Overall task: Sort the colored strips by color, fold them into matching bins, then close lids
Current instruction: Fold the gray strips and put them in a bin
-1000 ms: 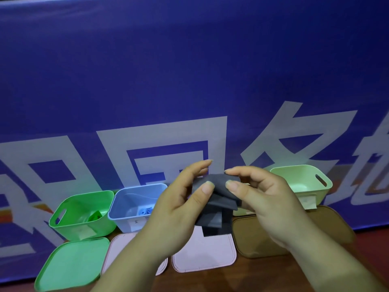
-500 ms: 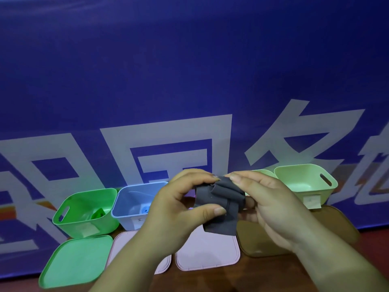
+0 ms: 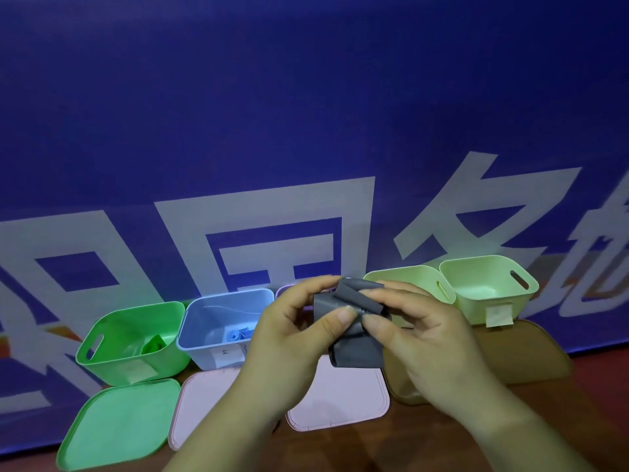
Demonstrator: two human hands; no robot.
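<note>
A folded dark grey strip point(image 3: 354, 321) is held up in the air between both hands, above the pink lids. My left hand point(image 3: 292, 338) pinches its left side with thumb on the front. My right hand point(image 3: 418, 332) pinches its right side, fingers curled over the top fold. Behind stand a green bin point(image 3: 112, 362) with a green strip point(image 3: 153, 345) inside, a light blue bin point(image 3: 211, 349) with a blue strip point(image 3: 238, 335), a purple bin point(image 3: 284, 290) mostly hidden by my hands, and two pale green bins point(image 3: 401, 277) point(image 3: 490, 294).
Lids lie in front of the bins: a green lid point(image 3: 119, 424), two pink lids point(image 3: 200, 407) point(image 3: 343, 400) and a brown lid point(image 3: 520, 352). A blue banner point(image 3: 306, 131) with white characters rises directly behind the bins. The brown tabletop point(image 3: 391, 447) shows at the near edge.
Both hands have folded the grey strip smaller and bunched it tighter, fingers closing over its top. The view has shifted slightly, bringing a second pale green bin into sight.
</note>
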